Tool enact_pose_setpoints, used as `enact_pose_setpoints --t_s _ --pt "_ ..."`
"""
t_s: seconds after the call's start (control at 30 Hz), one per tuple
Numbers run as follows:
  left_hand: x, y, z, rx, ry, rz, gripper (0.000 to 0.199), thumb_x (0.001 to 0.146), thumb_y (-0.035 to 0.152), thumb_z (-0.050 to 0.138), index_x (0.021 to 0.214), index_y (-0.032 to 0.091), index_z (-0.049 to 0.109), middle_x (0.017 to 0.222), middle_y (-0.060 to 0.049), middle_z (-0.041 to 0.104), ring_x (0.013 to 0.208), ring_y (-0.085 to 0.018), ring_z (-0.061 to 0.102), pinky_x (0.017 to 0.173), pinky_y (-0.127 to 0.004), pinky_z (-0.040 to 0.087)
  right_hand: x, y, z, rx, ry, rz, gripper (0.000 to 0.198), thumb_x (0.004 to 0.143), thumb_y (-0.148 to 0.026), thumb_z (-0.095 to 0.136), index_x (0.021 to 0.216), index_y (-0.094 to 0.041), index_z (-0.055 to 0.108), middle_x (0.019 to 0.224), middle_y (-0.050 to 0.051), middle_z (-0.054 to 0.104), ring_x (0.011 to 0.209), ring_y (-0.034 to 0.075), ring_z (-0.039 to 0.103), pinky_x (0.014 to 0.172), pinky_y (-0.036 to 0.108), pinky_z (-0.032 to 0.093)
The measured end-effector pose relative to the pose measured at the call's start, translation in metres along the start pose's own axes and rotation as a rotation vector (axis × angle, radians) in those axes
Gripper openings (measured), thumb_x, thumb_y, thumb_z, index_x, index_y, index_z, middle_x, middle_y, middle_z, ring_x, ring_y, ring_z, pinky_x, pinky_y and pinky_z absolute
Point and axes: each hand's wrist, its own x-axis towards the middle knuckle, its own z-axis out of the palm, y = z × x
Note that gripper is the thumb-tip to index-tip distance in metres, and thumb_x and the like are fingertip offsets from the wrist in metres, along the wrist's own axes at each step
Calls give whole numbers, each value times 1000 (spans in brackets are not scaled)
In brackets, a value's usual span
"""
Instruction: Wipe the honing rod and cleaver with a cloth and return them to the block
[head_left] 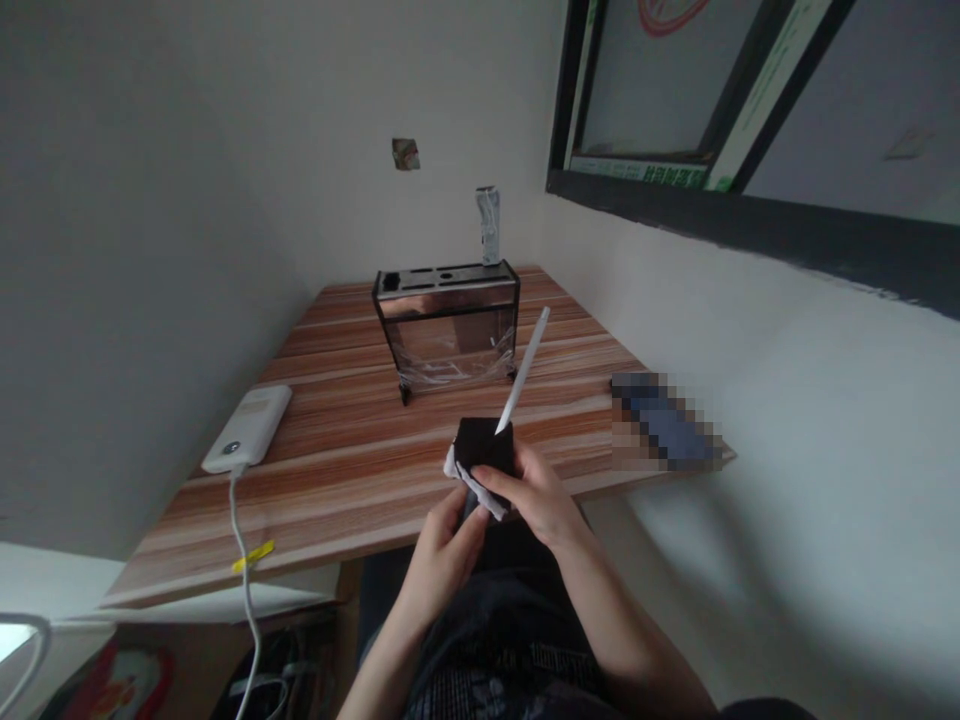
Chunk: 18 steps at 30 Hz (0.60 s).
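Note:
A black, box-shaped object is held just in front of the table's near edge. My right hand is closed around its right side, with the thumb across the front. A thin white stick rises from its top and tilts to the right; how it is fixed there I cannot make out. White crumpled cloth or tissue runs along the object's lower left edge. Below, my left hand pinches at this white material, its fingertips partly hidden.
Behind my hands, a black-framed holder with shiny panels stands on the wood-grain table, a silvery wrapped packet on its top. A white power bank with a cable lies left. A blurred-out dark item lies right, near the wall.

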Motion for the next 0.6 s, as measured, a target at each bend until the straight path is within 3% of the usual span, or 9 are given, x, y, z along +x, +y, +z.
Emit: enact_pose_setpoints --t_s 0.3,0.6 --pt "-3 -4 0 50 3 -10 41 84 56 55 91 15 53 52 12 32 39 -4 23 37 -17 17 -1 5 0 -2 28 -17 29 72 -34 76 96 -18 71 94 6 75 85 19 69 76 28 53" --pt "-4 -15 -6 130 52 12 41 84 54 58 90 13 59 56 8 38 47 -6 30 44 -18 22 0 10 -5 41 73 -27 28 70 -35 78 92 -19 71 87 4 75 75 17 68 67 25 53"
